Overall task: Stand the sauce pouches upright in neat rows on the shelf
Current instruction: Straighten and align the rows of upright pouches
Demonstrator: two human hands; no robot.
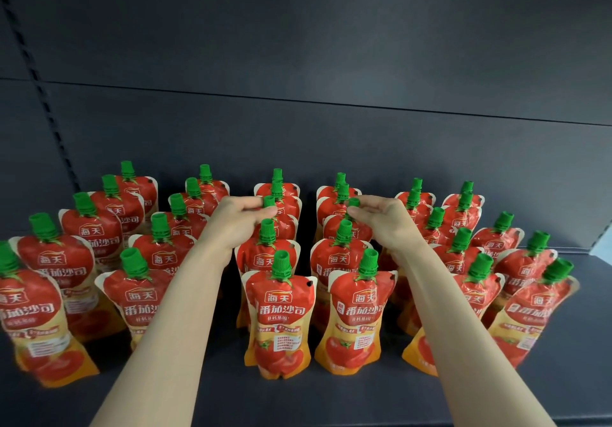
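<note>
A dark shelf (pixel 331 400) carries sauce pouches (pixel 280 320) in rows that run from its front edge to the dark back panel (pixel 298 62). All of them stand upright, long axis vertical, green caps (pixel 281 261) on top and printed faces towards the front edge. The rows at the shelf's left and right ends crowd close beside both forearms, and the two front pouches of each middle row stand between the camera and the hands.

The left hand (pixel 241 218) reaches over the left middle row and pinches the cap of the left pouch (pixel 287 228), third from the front edge, between thumb and fingertips. The right hand (pixel 381 218) mirrors it over the neighbouring row, pinching the cap of the right pouch (pixel 331 227), also third from the front. Both pouches stand upright in line with their rows. Both forearms stretch from the front edge towards the back, knuckles up, wrists roughly level.
</note>
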